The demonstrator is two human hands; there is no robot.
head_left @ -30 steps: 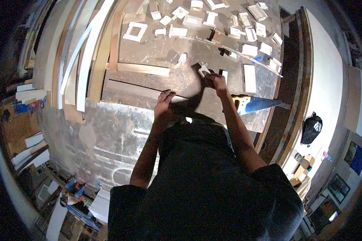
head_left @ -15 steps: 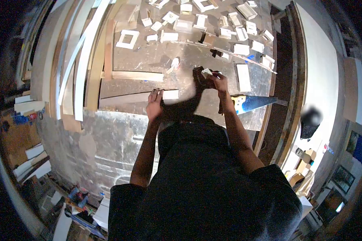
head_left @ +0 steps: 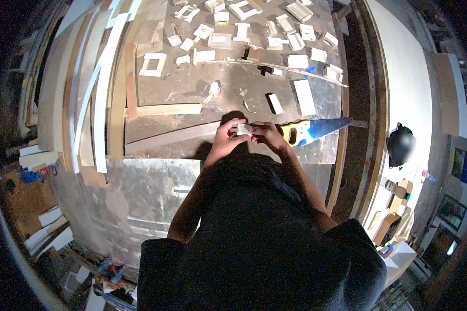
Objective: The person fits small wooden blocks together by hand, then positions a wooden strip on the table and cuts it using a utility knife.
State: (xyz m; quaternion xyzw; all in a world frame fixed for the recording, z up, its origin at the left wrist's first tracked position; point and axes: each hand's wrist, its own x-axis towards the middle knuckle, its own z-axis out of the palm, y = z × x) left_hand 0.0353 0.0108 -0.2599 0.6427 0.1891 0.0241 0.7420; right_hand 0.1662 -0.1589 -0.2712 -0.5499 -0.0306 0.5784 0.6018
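In front of my body, both hands hold a small pale wooden piece [head_left: 243, 130]. My left hand [head_left: 224, 142] has its thumb and fingers around the piece's left side. From the other side, the fingers of my right hand [head_left: 267, 137] pinch it, covering part of it. A long wooden strip [head_left: 176, 136] lies on the workbench to the left, its right end close to my left hand. Beside my right hand rests a handsaw [head_left: 319, 130] with a yellow and black handle, blade pointing right. A small white block [head_left: 276, 103] and a larger white block [head_left: 304, 97] lie beyond.
Several small wooden frames and box-like pieces [head_left: 220, 41] are scattered over the far side of the workbench [head_left: 187, 88]. Long boards [head_left: 106, 93] are stacked at the left. On a white surface [head_left: 407, 93] at the right sits a black item [head_left: 401, 146].
My left hand has left the wooden strip and joined my right hand, which has drawn back towards my body with the small piece. The small white block now shows where my right hand was.
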